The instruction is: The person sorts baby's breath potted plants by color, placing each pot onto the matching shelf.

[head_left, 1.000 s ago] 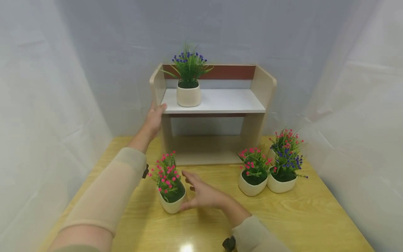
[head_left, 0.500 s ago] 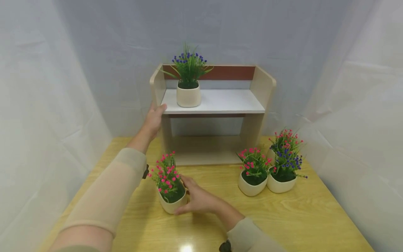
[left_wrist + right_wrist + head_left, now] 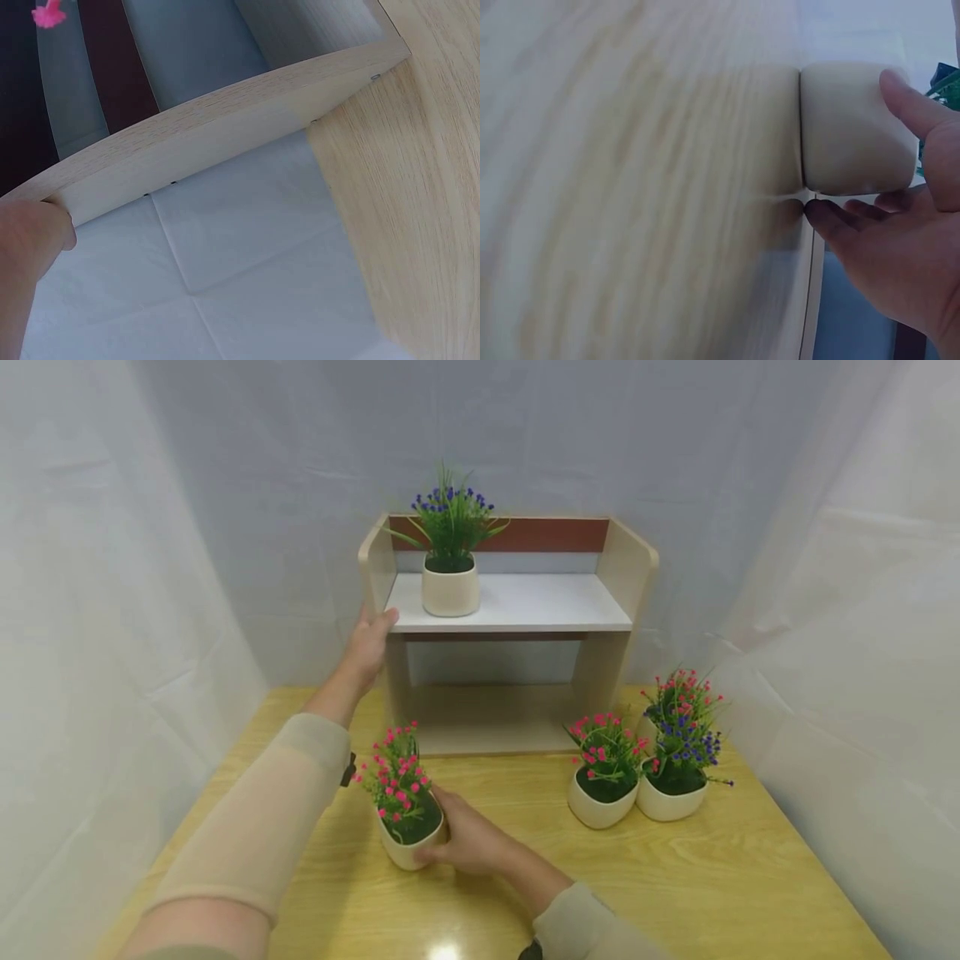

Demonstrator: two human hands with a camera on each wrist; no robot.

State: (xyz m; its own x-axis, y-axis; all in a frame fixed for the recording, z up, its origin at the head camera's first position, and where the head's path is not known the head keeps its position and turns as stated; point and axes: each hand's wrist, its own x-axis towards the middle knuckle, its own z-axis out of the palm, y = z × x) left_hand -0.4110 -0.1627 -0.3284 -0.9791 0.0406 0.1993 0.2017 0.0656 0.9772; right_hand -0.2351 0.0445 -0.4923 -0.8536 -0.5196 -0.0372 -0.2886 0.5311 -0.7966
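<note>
My left hand (image 3: 369,647) grips the left side panel of a two-tier wooden desktop shelf (image 3: 510,625), thumb at the front edge of the white upper board. In the left wrist view, part of that hand (image 3: 34,232) shows against the panel (image 3: 225,109). On the table, my right hand (image 3: 468,833) holds a potted plant with pink flowers (image 3: 405,802) by its right side. The right wrist view shows the thumb on one face of the cream pot (image 3: 855,127) and the fingers along another. The pot's base stands on the wood.
A potted plant with blue flowers (image 3: 450,585) stands on the upper board's left part. Right of the shelf's front, a pink-flowered pot (image 3: 602,793), a blue-flowered pot (image 3: 671,789) and another pink-flowered plant (image 3: 684,689) behind cluster together. Pale sheeting surrounds the table (image 3: 660,893).
My right hand has moved left and closed around the pink-flowered plant's pot. The left hand stays on the shelf panel, and the other plants keep their places.
</note>
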